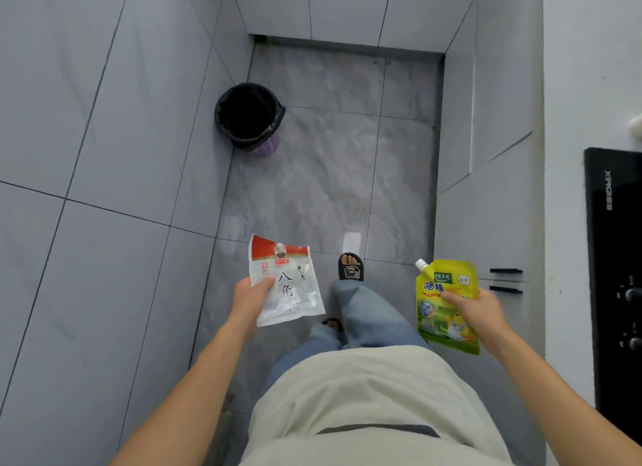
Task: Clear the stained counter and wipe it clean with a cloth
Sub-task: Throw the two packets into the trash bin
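A pale beige top (364,396), faded blue jeans (368,312) (frayed hems) and black slide sandals (351,267).

The clear packet (285,282) with a red top band carries large black characters "八角". The yellow spouted pouch (446,307) shows blue characters "鸡精" under a small green logo too blurred to read. The black stove (613,257) bears pale lettering, illegible.

Two seasoning packets held above the grey floor.

Flat, clear plastic sachet with a red top band and black characters (286,281), nearly empty, tilted, pinched at its left edge by left-hand fingers (264,285). Glossy yellow-green stand-up pouch with a white corner spout (444,305), spout up-left, gripped on its right side by right-hand fingers (455,298). Well apart, one at each side.
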A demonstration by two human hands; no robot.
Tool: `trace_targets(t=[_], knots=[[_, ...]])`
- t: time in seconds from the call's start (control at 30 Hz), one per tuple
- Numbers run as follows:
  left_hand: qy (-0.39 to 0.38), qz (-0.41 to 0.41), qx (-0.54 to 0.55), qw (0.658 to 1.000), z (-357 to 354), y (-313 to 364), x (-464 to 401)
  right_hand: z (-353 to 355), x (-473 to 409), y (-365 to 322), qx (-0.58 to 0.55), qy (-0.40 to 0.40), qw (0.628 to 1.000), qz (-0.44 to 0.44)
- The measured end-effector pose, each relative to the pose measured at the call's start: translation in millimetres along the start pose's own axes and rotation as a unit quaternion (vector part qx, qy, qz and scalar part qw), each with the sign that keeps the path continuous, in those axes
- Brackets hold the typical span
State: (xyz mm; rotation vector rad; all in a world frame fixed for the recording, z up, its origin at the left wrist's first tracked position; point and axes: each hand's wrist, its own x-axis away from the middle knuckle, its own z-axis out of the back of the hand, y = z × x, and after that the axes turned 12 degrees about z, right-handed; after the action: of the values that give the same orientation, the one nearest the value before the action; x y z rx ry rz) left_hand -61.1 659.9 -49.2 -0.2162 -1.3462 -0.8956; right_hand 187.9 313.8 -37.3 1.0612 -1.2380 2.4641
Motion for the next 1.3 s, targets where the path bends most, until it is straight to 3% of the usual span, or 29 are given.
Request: trace_targets(t=[0.17, 0.6, 0.8, 1.07, 1.3], knots=[[0.054, -0.004, 0.002, 0.999, 12, 43, -22, -31, -68, -94, 0.047, -0.072, 0.996, 0.037], [0.094, 0.097, 0.237, 0.962, 58, 108, -71, -178, -176, -322, 0.102, -0.181, 0.968, 0.142], [0.085, 0.09, 0.238, 0.963, 83, 193, -115, -212, -204, -369, 0.157, -0.161, 0.965, 0.139], [0.048, 0.026, 0.179, 0.982, 94, 329, -161, -205, -238, -400, 0.174, -0.116, 0.974, 0.091], [0.048, 0.04, 0.158, 0.985, 97, 404, -200, -224, -294, -453, 0.195, -0.117, 0.971, 0.073]])
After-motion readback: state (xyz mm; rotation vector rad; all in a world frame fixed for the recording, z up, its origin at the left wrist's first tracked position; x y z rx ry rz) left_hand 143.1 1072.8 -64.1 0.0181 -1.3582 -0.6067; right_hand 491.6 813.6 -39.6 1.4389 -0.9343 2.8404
